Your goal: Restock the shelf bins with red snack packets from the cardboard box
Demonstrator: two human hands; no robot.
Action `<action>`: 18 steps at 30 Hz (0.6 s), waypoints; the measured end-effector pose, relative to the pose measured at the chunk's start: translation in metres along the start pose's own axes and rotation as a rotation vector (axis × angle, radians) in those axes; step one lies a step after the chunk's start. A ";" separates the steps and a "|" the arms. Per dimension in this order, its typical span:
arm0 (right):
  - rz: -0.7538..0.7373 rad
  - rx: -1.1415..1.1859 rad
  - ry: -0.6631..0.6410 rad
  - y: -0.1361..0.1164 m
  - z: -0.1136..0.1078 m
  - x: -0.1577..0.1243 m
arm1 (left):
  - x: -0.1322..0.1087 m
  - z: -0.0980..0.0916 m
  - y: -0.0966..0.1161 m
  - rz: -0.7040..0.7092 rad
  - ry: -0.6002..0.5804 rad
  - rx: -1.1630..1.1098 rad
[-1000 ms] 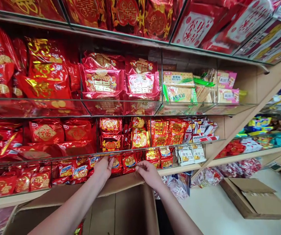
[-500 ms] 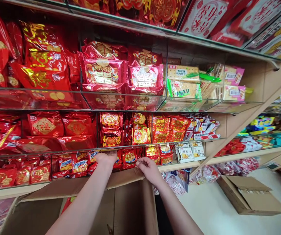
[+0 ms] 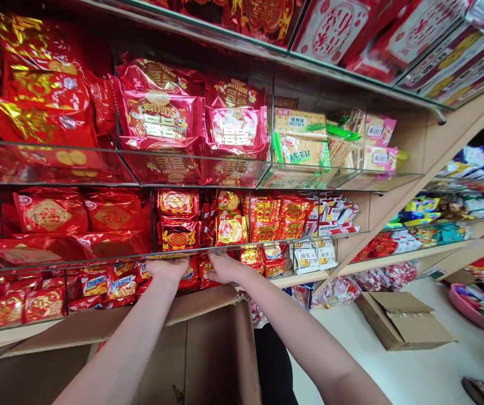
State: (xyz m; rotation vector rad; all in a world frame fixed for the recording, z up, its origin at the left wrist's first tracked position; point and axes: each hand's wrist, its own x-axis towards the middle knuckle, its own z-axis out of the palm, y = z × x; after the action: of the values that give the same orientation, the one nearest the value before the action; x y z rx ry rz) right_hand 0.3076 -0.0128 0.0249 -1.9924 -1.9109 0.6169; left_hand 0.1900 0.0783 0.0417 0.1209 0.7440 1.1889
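Note:
My left hand (image 3: 168,268) reaches in below the glass shelf edge, palm up and open, among small red snack packets (image 3: 122,287) in the bottom row. Its fingers are partly hidden by the shelf. Just right of it, my right hand (image 3: 225,268) is at the same row, thumb and fingers apart, next to the red packets; its fingertips are partly covered. I see nothing clearly held in either hand. Under my forearms stands an open cardboard box (image 3: 214,349) against the shelf, with a bit of red packaging showing inside.
Glass shelves (image 3: 200,174) hold rows of red biscuit packs (image 3: 52,212). Green-and-yellow cracker packs (image 3: 301,138) lie further right. On the floor at right are a closed cardboard carton (image 3: 402,320) and a pink basket (image 3: 478,312).
My right hand has left the box's flap and moved up and in to the packets. My left hand stays under the shelf. The view has swung slightly right.

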 end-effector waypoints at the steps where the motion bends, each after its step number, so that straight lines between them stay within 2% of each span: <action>1: 0.006 -0.028 0.000 -0.001 0.000 0.001 | 0.000 -0.001 0.000 -0.012 0.024 0.012; 4: 0.007 -0.084 0.009 -0.001 0.001 -0.001 | -0.001 -0.009 0.001 -0.058 0.108 0.059; 6: -0.003 -0.105 0.000 -0.001 0.002 -0.006 | -0.001 -0.014 0.003 -0.071 0.121 0.074; 11: -0.004 -0.150 0.005 0.001 0.006 -0.011 | -0.002 -0.016 0.004 -0.030 0.008 0.022; 15: 0.023 -0.175 0.050 0.005 0.010 0.000 | -0.003 -0.008 0.004 0.035 -0.050 -0.032; 18: 0.034 -0.177 0.033 0.007 0.012 0.008 | -0.003 -0.003 0.004 0.084 -0.061 -0.061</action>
State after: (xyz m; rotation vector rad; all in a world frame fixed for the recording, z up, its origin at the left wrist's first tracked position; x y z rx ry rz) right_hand 0.3074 -0.0059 0.0106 -2.1319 -1.9766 0.4341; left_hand 0.1848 0.0763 0.0427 0.1384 0.6542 1.2807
